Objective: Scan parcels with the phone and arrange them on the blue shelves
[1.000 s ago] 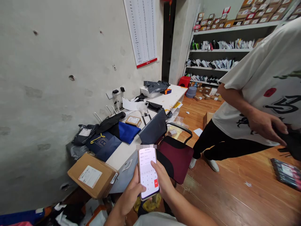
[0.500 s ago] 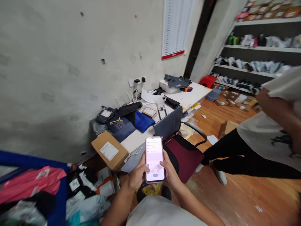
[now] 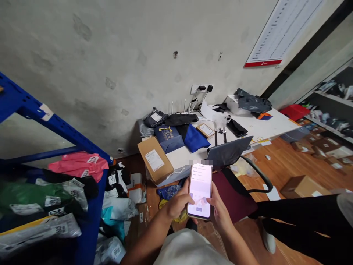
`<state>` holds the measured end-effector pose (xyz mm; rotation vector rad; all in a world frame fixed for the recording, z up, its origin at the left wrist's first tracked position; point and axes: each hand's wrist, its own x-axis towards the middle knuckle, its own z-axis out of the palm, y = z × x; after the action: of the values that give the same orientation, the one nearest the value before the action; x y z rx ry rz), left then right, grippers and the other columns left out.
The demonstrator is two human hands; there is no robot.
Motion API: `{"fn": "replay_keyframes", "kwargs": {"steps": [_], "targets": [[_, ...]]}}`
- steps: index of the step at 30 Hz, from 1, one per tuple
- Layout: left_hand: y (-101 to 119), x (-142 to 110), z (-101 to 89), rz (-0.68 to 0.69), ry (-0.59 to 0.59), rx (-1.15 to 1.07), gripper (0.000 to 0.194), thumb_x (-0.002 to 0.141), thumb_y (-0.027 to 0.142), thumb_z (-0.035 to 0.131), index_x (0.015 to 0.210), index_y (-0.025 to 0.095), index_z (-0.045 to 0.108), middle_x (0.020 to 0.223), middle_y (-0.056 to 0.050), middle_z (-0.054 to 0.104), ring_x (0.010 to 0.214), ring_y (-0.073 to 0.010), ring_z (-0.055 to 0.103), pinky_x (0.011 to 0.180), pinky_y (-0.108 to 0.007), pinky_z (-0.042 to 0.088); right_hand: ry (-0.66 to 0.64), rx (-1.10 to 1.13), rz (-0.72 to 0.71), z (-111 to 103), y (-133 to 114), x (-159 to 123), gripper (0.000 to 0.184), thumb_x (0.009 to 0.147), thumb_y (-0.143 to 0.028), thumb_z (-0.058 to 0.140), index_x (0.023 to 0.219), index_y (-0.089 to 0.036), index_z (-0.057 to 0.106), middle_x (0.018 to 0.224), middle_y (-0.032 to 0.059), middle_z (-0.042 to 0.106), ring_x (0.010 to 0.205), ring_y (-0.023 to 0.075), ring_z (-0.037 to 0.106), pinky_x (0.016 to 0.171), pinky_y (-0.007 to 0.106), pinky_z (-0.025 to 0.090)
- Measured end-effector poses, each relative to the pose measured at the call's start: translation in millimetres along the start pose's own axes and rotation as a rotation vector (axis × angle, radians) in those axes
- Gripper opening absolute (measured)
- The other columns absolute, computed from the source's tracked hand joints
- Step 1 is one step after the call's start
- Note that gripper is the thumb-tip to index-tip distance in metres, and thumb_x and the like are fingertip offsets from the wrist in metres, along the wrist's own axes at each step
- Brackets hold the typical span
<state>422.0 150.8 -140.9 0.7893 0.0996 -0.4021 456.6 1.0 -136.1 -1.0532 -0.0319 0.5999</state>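
Note:
A lit smartphone [image 3: 200,189] is held upright in front of my body, its screen facing me. My left hand [image 3: 178,201] grips its left edge, with the thumb over the lower screen. On the other side my right hand [image 3: 218,206] wraps the right edge, its thumb also at the lower screen. The writing on the display is too small to read. Behind the phone stand a chair with a dark red seat [image 3: 233,193] and a white desk [image 3: 179,157]. A brown cardboard box [image 3: 154,160] sits tilted at the desk's near left corner.
A blue metal rack [image 3: 68,130] on the left holds labelled bags, including a pink bag [image 3: 78,163]. More packages lie on the floor beside it. A person in black trousers [image 3: 303,217] stands at right, near an open carton [image 3: 303,186]. Dark blue bags [image 3: 172,141] lie on the desk.
My view has swung left, so the desk and phone appear further right and more of the blue rack shows. Both hands still hold the phone, thumbs at its lower screen.

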Motion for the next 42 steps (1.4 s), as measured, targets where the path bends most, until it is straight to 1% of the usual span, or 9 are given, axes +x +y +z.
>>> {"fn": "replay_keyframes", "kwargs": {"steps": [4,10,13,19,24,30,35,38,42], "targets": [[5,-3,-6.9,-0.009,0.02,-0.022,0.095,0.061,0.012,0.053,0.148,0.032,0.019,0.131,-0.013,0.052,0.069,-0.0207,0.066,0.039,-0.026,0.054,-0.019,-0.058,-0.006,4,4,6,0.063,0.069,-0.018,0.055,0.13,-0.028,0.042,0.119,0.0023,0.064,0.098,0.026,0.061,0.073,0.034,0.051],[6,-7,-16.6,0.019,0.028,-0.005,0.099,0.064,0.013,0.05,0.151,0.035,0.007,0.129,-0.012,0.054,0.069,-0.0203,0.065,0.04,-0.027,0.054,-0.113,-0.066,-0.058,5,7,11,0.079,0.062,-0.008,0.053,0.136,-0.031,0.037,0.132,-0.0015,0.057,0.118,0.0247,0.053,0.088,0.033,0.047],[6,-9,-16.9,0.024,0.002,0.011,0.1,0.067,0.013,0.049,0.151,0.037,0.0,0.134,-0.011,0.051,0.077,-0.0229,0.065,0.041,-0.026,0.054,-0.155,-0.056,-0.091,7,7,11,0.085,0.059,-0.005,0.053,0.138,-0.031,0.035,0.134,-0.0019,0.055,0.117,0.024,0.052,0.091,0.033,0.046],[8,-9,-7.8,0.081,-0.005,0.029,0.095,0.067,0.011,0.048,0.152,0.033,0.013,0.137,-0.008,0.05,0.098,-0.0265,0.062,0.045,-0.017,0.047,-0.108,-0.099,-0.149,12,6,9,0.064,0.077,-0.014,0.06,0.134,-0.03,0.035,0.118,0.0013,0.062,0.094,0.0196,0.061,0.074,0.029,0.049],[10,-6,-1.9,0.08,-0.006,0.001,0.09,0.068,0.014,0.049,0.151,0.031,0.018,0.133,-0.008,0.054,0.097,-0.0267,0.063,0.044,-0.018,0.045,-0.14,-0.014,-0.111,4,4,7,0.075,0.068,-0.006,0.053,0.136,-0.03,0.034,0.126,0.0009,0.059,0.106,0.0222,0.058,0.077,0.03,0.051],[9,-6,4.6,0.064,0.011,-0.004,0.082,0.075,0.023,0.047,0.151,0.032,0.016,0.131,-0.01,0.056,0.086,-0.0272,0.066,0.041,-0.022,0.047,-0.165,-0.002,-0.118,0,-4,0,0.078,0.067,-0.007,0.053,0.139,-0.032,0.034,0.133,-0.0003,0.055,0.115,0.0224,0.055,0.085,0.031,0.049],[7,-5,9.6,0.075,0.048,0.007,0.074,0.082,0.029,0.048,0.15,0.031,0.021,0.133,-0.011,0.055,0.091,-0.0276,0.065,0.043,-0.021,0.048,-0.183,0.018,-0.109,-1,-8,-3,0.079,0.068,-0.007,0.052,0.14,-0.034,0.033,0.134,-0.0011,0.055,0.111,0.0223,0.058,0.076,0.029,0.051],[5,-2,10.6,0.051,0.091,0.038,0.071,0.085,0.031,0.05,0.15,0.032,0.022,0.132,-0.011,0.055,0.093,-0.0276,0.064,0.044,-0.02,0.048,-0.177,0.056,-0.118,-3,-9,-4,0.073,0.072,-0.009,0.05,0.14,-0.033,0.035,0.135,-0.0005,0.055,0.112,0.0227,0.057,0.076,0.03,0.051],[2,0,10.4,0.049,0.054,0.002,0.072,0.083,0.034,0.05,0.149,0.034,0.021,0.135,-0.009,0.053,0.097,-0.0287,0.063,0.053,-0.026,0.055,-0.16,0.088,-0.165,-6,-8,-4,0.056,0.084,-0.019,0.048,0.139,-0.029,0.041,0.132,0.0025,0.058,0.11,0.0236,0.058,0.084,0.034,0.049]]}}
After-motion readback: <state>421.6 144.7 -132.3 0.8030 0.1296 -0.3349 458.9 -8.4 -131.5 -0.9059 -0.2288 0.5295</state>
